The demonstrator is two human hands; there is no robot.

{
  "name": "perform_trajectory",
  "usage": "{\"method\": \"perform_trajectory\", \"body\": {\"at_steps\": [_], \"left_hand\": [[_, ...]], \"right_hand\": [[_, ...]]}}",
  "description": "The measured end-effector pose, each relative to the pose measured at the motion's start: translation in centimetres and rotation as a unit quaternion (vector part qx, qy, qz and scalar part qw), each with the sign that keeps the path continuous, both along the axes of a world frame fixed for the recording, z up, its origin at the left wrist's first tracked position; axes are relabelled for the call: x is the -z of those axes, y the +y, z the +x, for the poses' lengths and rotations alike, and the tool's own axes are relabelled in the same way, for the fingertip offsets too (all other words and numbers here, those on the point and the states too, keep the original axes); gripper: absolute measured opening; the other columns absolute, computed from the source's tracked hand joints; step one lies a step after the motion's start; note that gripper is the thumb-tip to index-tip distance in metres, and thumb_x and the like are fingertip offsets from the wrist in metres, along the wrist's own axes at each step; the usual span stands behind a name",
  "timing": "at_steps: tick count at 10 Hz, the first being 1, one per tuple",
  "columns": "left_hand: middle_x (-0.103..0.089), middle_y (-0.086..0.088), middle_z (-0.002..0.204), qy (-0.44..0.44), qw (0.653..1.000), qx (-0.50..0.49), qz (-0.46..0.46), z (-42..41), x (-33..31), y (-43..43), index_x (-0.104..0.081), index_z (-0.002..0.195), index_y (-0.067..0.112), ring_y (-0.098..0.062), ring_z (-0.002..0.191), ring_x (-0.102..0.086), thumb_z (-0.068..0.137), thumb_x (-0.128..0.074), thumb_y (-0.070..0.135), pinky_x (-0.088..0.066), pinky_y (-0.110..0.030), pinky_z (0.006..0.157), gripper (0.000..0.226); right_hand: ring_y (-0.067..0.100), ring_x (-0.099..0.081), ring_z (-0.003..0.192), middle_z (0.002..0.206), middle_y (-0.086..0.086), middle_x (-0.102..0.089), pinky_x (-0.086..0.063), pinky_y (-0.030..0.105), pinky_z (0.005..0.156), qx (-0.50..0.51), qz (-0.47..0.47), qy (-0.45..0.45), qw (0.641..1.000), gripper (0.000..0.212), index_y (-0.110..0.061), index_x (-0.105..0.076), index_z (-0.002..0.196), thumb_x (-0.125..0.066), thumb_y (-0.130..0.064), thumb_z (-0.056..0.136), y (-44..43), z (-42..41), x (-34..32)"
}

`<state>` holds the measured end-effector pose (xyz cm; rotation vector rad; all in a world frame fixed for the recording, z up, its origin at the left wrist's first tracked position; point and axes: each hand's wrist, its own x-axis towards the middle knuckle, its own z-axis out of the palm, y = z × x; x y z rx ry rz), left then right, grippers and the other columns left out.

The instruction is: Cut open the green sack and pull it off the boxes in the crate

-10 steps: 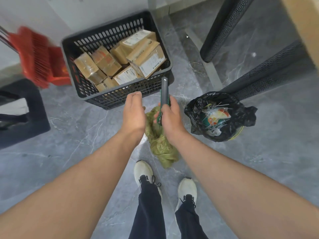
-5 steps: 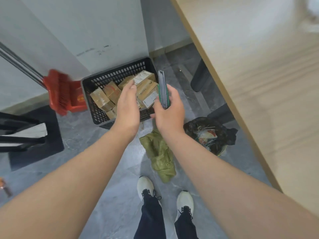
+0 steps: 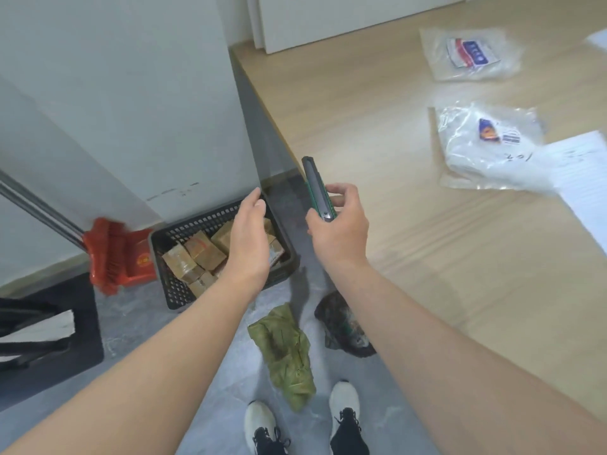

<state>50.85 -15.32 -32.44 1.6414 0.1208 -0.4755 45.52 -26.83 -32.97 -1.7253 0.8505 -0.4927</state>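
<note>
A grey-green knife (image 3: 318,189) is gripped upright in the right hand (image 3: 340,224) at the table (image 3: 377,198) edge, the left hand (image 3: 250,238) is held empty with fingers loosely spread above the crate (image 3: 174,295) of boxes (image 3: 193,261), and the sack (image 3: 284,349) is seen crumpled on the floor at 6 o'clock from the crate.

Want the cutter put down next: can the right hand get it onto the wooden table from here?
Probably yes. The right hand holds the cutter at the wooden table edge, and the near surface looks bare.
</note>
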Motion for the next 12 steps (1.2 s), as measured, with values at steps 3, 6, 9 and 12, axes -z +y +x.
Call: {"method": "perform_trajectory", "body": {"at_steps": [3,6,9,12], "left_hand": [[-0.041,0.000,0.163,0.025,0.999,-0.032,-0.006,-1.4,-0.8,-7.5,-0.042,0.157,0.030,-0.019,0.150,-0.038,0.112,-0.035,0.034,-0.030,-0.047,0.125,0.045],[-0.040,0.005,0.163,0.024,0.999,-0.016,0.027,-1.5,2.5,-11.3,-0.039,0.158,0.031,-0.017,0.151,-0.037,0.109,-0.036,0.039,-0.029,-0.048,0.126,0.050],[-0.049,0.011,0.153,0.020,0.999,-0.007,0.034,-1.8,3.7,-12.5,-0.047,0.148,0.040,-0.013,0.145,-0.042,0.105,-0.035,0.042,-0.033,-0.047,0.124,0.045],[-0.039,0.007,0.163,0.004,1.000,-0.009,0.024,-2.1,1.8,-10.7,-0.041,0.157,0.033,-0.016,0.151,-0.036,0.105,-0.037,0.043,-0.029,-0.047,0.126,0.053]], "right_hand": [[0.009,-0.056,0.087,0.111,-0.002,-0.048,-0.038,0.009,0.068,-0.003,-0.041,0.098,0.994,0.034,-0.019,-0.062,0.114,-0.073,-0.010,0.083,-9.6,-1.1,0.5],[0.021,-0.060,0.103,0.110,-0.001,-0.053,-0.049,0.037,0.097,-0.006,-0.067,0.168,0.983,0.037,-0.023,-0.069,0.117,-0.073,-0.019,0.080,-13.7,-1.4,4.7],[0.022,-0.054,0.110,0.113,0.000,-0.054,-0.044,0.036,0.101,-0.023,-0.115,0.197,0.973,0.039,-0.024,-0.065,0.124,-0.075,-0.028,0.086,-14.6,-1.5,5.9],[0.018,-0.045,0.106,0.118,-0.002,-0.050,-0.042,0.034,0.100,-0.014,-0.143,0.163,0.976,0.046,-0.025,-0.058,0.128,-0.075,-0.039,0.088,-13.2,-1.8,2.9]]}}
